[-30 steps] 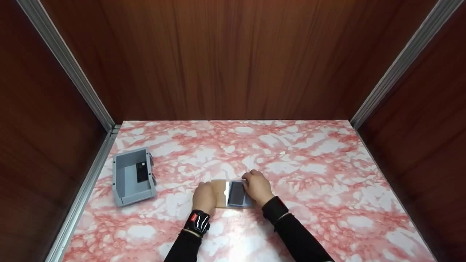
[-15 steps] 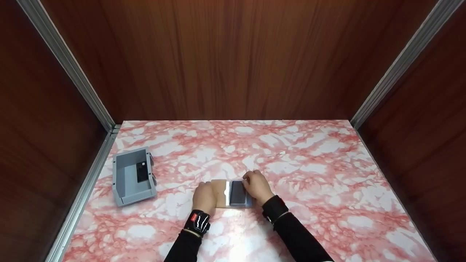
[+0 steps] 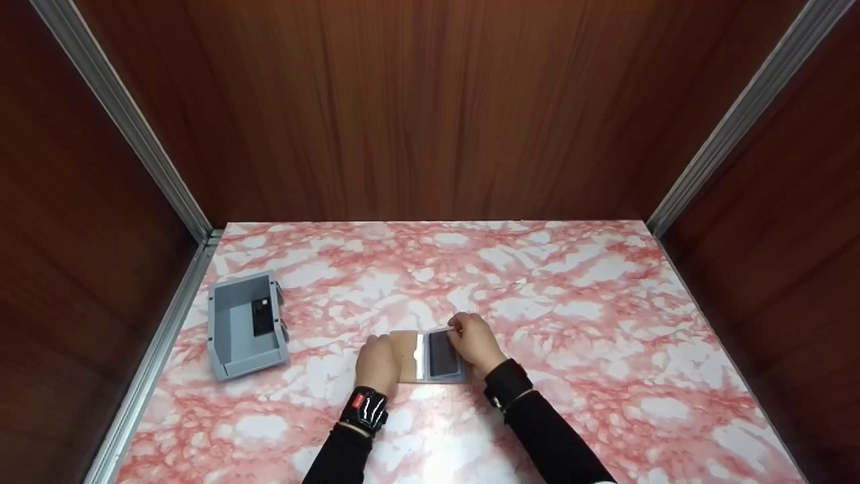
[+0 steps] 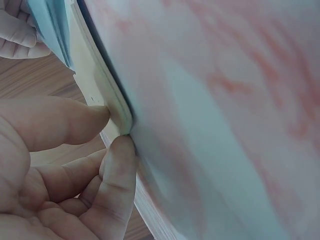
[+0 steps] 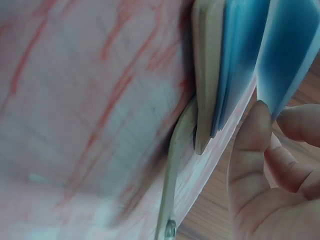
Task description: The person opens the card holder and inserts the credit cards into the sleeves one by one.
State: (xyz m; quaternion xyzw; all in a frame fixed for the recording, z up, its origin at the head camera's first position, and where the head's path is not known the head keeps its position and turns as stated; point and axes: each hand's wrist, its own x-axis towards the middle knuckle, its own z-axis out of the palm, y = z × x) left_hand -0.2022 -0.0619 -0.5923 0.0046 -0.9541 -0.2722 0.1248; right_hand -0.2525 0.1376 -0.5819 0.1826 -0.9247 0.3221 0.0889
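An open beige card wallet (image 3: 407, 356) lies on the table at the front middle, with a white strip and dark sleeve leaves inside. My left hand (image 3: 376, 366) pinches its left edge; in the left wrist view, thumb and fingers meet at the rounded corner of the cover (image 4: 100, 70). On the other side my right hand (image 3: 476, 344) pinches one clear bluish sleeve leaf (image 5: 289, 50) by its edge. That leaf stands raised, apart from the stacked leaves (image 5: 240, 55) below it. A strap with a metal snap (image 5: 171, 229) sticks out from the cover in the right wrist view.
A grey plastic bin (image 3: 216, 329) stands at the left of the red-and-white marbled table (image 3: 571, 309), with a black rectangular patch (image 3: 263, 317) inside. Brown wood panels (image 3: 430, 114) and metal posts (image 3: 141, 128) enclose the table at the back and sides.
The dark leaf under my right fingers has shifted slightly right and now sits tilted. My right hand has moved only a little, and my left hand stays at the cover's left edge.
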